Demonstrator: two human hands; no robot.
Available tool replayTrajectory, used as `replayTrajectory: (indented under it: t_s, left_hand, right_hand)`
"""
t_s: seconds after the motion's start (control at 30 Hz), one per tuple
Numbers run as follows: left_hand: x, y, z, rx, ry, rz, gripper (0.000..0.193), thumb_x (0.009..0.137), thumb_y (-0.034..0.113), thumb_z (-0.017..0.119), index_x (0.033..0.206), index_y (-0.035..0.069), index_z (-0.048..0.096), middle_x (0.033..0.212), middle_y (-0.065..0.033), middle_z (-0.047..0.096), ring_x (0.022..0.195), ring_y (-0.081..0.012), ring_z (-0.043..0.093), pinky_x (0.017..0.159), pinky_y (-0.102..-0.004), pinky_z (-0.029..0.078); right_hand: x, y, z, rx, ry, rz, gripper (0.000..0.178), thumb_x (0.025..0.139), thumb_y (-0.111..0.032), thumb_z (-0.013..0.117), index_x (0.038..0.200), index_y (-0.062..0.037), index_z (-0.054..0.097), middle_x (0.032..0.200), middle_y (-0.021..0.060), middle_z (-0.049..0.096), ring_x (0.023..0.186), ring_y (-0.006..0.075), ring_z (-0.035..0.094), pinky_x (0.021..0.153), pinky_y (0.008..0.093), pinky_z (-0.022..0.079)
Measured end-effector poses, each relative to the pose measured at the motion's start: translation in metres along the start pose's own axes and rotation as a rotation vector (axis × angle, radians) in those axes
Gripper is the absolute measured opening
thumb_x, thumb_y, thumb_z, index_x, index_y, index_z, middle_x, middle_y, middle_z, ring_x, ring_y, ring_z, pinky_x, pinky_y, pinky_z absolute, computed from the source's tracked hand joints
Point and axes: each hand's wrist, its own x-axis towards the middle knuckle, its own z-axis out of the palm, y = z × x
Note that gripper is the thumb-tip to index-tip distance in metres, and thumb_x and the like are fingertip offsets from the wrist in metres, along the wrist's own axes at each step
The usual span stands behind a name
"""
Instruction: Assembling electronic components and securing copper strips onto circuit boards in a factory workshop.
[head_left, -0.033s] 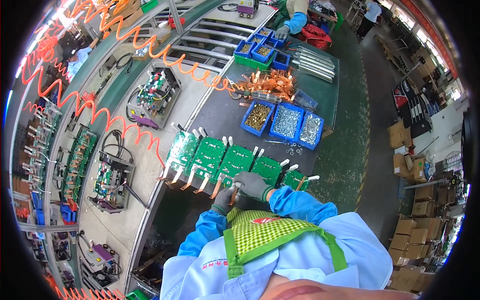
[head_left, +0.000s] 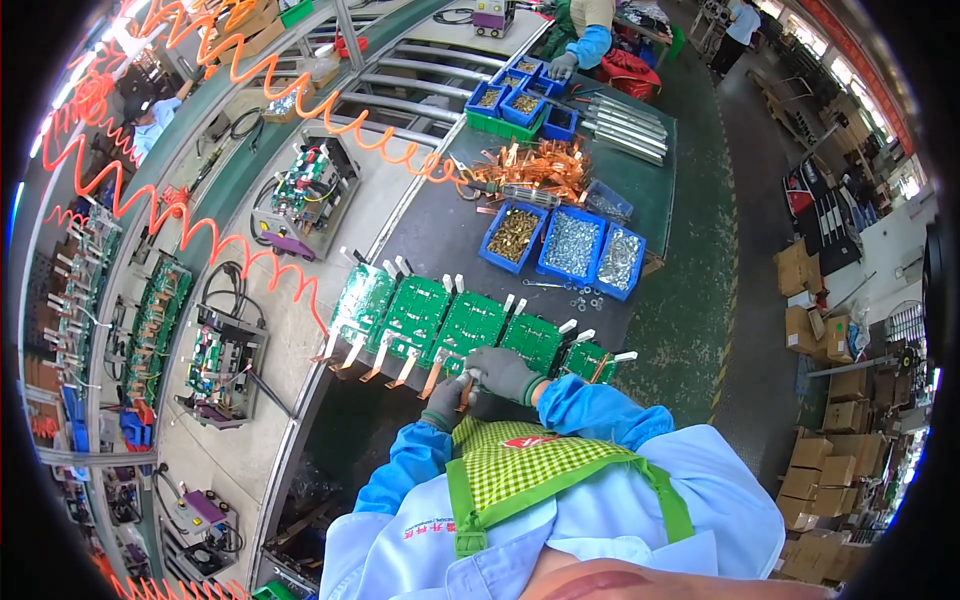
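A row of several green circuit boards (head_left: pixel 470 325) lies along the near edge of the dark table, with white tabs on the far side and bent copper strips (head_left: pixel 402 368) sticking out toward me. My left hand (head_left: pixel 446 398), in a grey glove, is closed on a copper strip (head_left: pixel 465 398) at the near edge of the middle board. Against it, my right hand (head_left: pixel 505 374), gloved alike, reaches in from the right with bent fingers. Its fingertips pinch at the same spot; whatever small thing they hold is hidden between the gloves.
Beyond the boards stand blue bins of brass screws (head_left: pixel 513 236) and silvery hardware (head_left: pixel 571 243), and a copper-part heap (head_left: pixel 535 170) beside a power screwdriver (head_left: pixel 520 194). Orange coiled hoses (head_left: pixel 300 105) hang across the left. A co-worker's gloved hand (head_left: pixel 563 66) is at the far bins.
Both hands stay at the same board edge, with only a slight shift of the fingers where they meet. The boards and bins have not moved.
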Motion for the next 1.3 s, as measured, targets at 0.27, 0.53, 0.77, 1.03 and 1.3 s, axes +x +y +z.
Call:
replayTrajectory:
  t_s: [0.27, 0.53, 0.77, 1.03, 1.3]
  left_hand:
    - [-0.006, -0.008, 0.001, -0.048, 0.068, 0.005, 0.020, 0.089, 0.021, 0.052, 0.097, 0.003, 0.056, 0.079, -0.0054, 0.057, 0.061, -0.0131, 0.053, 0.048, -0.0233, 0.044]
    - [0.000, 0.005, 0.002, 0.119, -0.069, 0.082, 0.018, 0.086, 0.022, 0.052, 0.089, 0.005, 0.057, 0.073, -0.0019, 0.055, 0.059, -0.0105, 0.052, 0.050, -0.0210, 0.040]
    - [-0.011, 0.003, 0.018, 0.025, 0.089, 0.040, 0.021, 0.087, 0.020, 0.051, 0.092, 0.000, 0.055, 0.076, -0.0058, 0.055, 0.060, -0.0120, 0.051, 0.048, -0.0194, 0.042]
    - [-0.018, 0.001, 0.015, 0.015, 0.025, 0.057, 0.021, 0.088, 0.018, 0.050, 0.094, -0.001, 0.055, 0.083, -0.0069, 0.056, 0.070, -0.0120, 0.053, 0.054, -0.0202, 0.045]
    - [-0.014, 0.000, 0.005, 0.031, -0.052, 0.088, 0.019, 0.087, 0.010, 0.051, 0.099, -0.005, 0.054, 0.084, -0.0093, 0.057, 0.069, -0.0136, 0.056, 0.057, -0.0200, 0.048]
  right_hand:
    - [-0.010, 0.004, 0.022, -0.156, -0.040, 0.013, 0.016, 0.079, -0.018, 0.052, 0.092, -0.0110, 0.057, 0.094, 0.0103, 0.056, 0.085, 0.0286, 0.057, 0.073, 0.0379, 0.047]
    - [0.009, -0.002, -0.002, -0.116, -0.276, 0.064, 0.019, 0.083, -0.021, 0.047, 0.094, -0.0109, 0.058, 0.094, 0.0137, 0.058, 0.085, 0.0322, 0.057, 0.073, 0.0401, 0.046]
    - [0.010, -0.002, 0.000, -0.038, -0.175, 0.145, 0.017, 0.084, -0.021, 0.049, 0.097, -0.0113, 0.057, 0.096, 0.0119, 0.057, 0.089, 0.0307, 0.057, 0.075, 0.0398, 0.046]
    - [-0.002, -0.002, 0.002, 0.008, -0.087, -0.047, 0.018, 0.081, -0.021, 0.053, 0.096, -0.0122, 0.059, 0.096, 0.0118, 0.056, 0.087, 0.0313, 0.056, 0.075, 0.0411, 0.046]
    - [0.010, -0.014, -0.009, -0.251, -0.243, -0.056, 0.017, 0.079, -0.019, 0.054, 0.095, -0.0137, 0.059, 0.095, 0.0083, 0.055, 0.085, 0.0286, 0.058, 0.070, 0.0394, 0.048]
